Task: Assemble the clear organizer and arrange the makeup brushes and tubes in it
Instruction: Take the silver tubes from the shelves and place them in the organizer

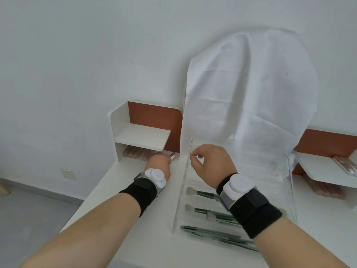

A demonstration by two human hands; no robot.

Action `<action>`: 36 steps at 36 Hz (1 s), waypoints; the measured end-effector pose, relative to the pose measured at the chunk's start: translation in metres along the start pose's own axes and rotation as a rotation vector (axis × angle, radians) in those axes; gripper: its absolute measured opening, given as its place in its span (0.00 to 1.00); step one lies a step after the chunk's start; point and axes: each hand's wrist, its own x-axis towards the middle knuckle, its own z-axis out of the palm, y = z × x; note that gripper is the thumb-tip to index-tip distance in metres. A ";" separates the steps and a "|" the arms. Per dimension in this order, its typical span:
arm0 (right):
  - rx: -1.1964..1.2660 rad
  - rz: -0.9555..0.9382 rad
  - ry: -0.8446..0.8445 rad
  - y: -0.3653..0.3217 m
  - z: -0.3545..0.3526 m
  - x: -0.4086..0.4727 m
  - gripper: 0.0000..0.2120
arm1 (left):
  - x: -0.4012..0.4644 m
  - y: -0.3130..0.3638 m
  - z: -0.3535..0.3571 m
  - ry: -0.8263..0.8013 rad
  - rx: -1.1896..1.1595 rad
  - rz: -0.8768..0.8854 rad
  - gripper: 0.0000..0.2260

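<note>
While both forearms reach forward over the white table (pixel 119 206), the left hand (pixel 161 164) stretches toward the low opening under a small white shelf (pixel 144 137) and curls its fingers around a silvery tube (pixel 173 156) at the mouth of that opening. More tubes (pixel 133 152), pinkish brown, lie further back in the same recess, partly hidden by the shelf board above them. The right hand (pixel 210 164) hovers over the far left corner of the clear organizer (pixel 286 182), with thumb and forefinger pinched together near its upper edge; whether they grip the thin clear wall or hold nothing I cannot tell. This organizer sits on the table just right of the left hand, and its walls are hard to trace. Green-handled makeup brushes (pixel 204 209) lie flat in its near compartments, bristles pointing left, and the right wrist with its black strap and white puck covers part of them. A white cloth (pixel 251 89) drapes over something tall behind the organizer and hangs down to its far edge. At the right, a second white shelf (pixel 320 171) carries a pinkish packet (pixel 345 167), with more brown tubes (pixel 326 190) beneath it.
</note>
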 end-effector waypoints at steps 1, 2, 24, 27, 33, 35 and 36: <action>0.001 0.000 0.000 0.000 -0.001 -0.001 0.09 | -0.003 0.000 -0.003 0.028 -0.016 -0.010 0.12; 0.003 0.001 -0.001 -0.001 -0.001 -0.001 0.09 | -0.006 0.000 -0.007 0.058 -0.034 -0.017 0.12; -0.056 -0.084 0.040 0.011 -0.055 -0.039 0.09 | -0.089 0.084 -0.089 0.374 -0.275 0.438 0.09; -0.124 -0.024 0.019 0.033 -0.071 -0.053 0.08 | -0.089 0.103 -0.081 0.342 -0.314 0.464 0.10; -0.230 0.140 -0.046 0.089 -0.097 -0.080 0.07 | -0.086 0.136 -0.066 0.230 -0.287 0.517 0.11; -0.257 0.175 -0.070 0.102 -0.102 -0.088 0.07 | -0.085 0.145 -0.062 0.205 -0.280 0.524 0.12; -0.267 0.187 -0.081 0.107 -0.104 -0.091 0.07 | -0.085 0.150 -0.060 0.198 -0.275 0.529 0.12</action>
